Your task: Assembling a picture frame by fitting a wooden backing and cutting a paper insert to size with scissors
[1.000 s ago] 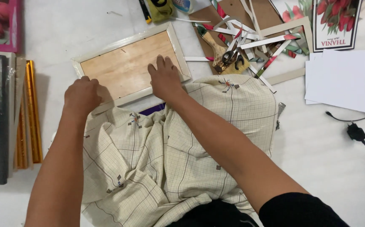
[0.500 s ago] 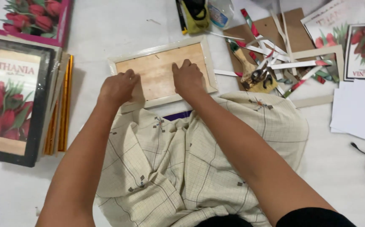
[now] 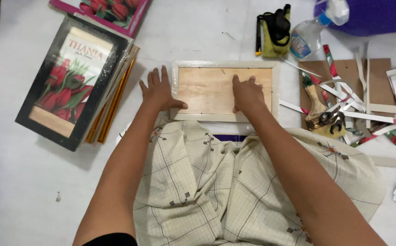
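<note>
A white picture frame lies face down on the white floor, its brown backing board showing. My left hand rests flat on the frame's left edge, thumb on the lower left corner of the board. My right hand presses palm down on the board's right half, fingers together. Neither hand grips anything. My lap, covered in beige checked cloth, sits just below the frame.
A black-framed flower picture lies at left on a stack with gold mouldings. A spray bottle and a yellow-black tool lie above. Brown cardboard with paper strips, pliers and a brush sits at right.
The view has shifted so the frame sits more squarely and centrally. My hands have stayed on the frame, the left now spread flat at its left edge.
</note>
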